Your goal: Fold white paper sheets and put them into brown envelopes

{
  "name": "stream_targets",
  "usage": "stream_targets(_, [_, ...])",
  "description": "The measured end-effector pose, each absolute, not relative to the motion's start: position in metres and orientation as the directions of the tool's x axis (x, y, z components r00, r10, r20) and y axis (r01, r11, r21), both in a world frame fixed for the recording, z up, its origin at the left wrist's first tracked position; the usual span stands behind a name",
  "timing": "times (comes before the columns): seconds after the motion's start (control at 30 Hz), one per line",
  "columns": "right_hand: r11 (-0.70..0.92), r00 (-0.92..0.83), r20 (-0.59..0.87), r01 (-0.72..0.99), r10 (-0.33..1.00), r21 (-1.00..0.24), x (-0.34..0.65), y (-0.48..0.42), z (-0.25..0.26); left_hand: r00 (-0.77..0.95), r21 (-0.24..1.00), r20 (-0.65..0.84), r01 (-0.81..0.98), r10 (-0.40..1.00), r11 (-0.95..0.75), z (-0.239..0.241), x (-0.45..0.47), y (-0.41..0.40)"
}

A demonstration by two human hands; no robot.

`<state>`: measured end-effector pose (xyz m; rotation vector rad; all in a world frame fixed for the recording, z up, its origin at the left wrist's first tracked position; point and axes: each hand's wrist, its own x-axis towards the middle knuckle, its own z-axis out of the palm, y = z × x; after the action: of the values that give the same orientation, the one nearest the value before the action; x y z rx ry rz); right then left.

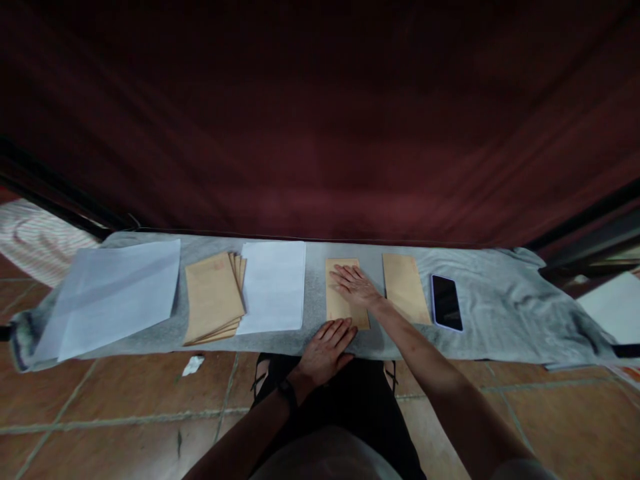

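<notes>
While outstretched, right hand flat.

Right fingers laid flat, left fingers extended

Tan envelope flat on cloth

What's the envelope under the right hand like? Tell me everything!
The envelope looks like tan paper: a flat rectangle, longer front to back. It lies on grey cloth, between white sheets and another envelope. The right hand rests palm-down across its far half; the left hand overlaps its near edge.
</notes>
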<state>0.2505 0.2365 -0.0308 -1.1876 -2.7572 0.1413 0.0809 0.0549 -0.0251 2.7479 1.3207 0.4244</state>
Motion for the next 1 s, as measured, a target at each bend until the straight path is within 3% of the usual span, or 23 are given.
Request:
stream_targets(0.53, [0.481, -0.469, 0.111, 0.865, 0.876, -0.145, 0.238, 0.242, -0.03, 0.614, 0.127, 0.178, 0.76, 0.769, -0.637, -0.023, 0.081, 0.055])
stream_targets(1.0, [0.62, -0.595, 0.184, 0.774, 0.782, -0.132, 0.279, 0.141, -0.039, 0.615, 0.051, 0.201, 0.771, 0.762, -0.635, -0.026, 0.083, 0.054])
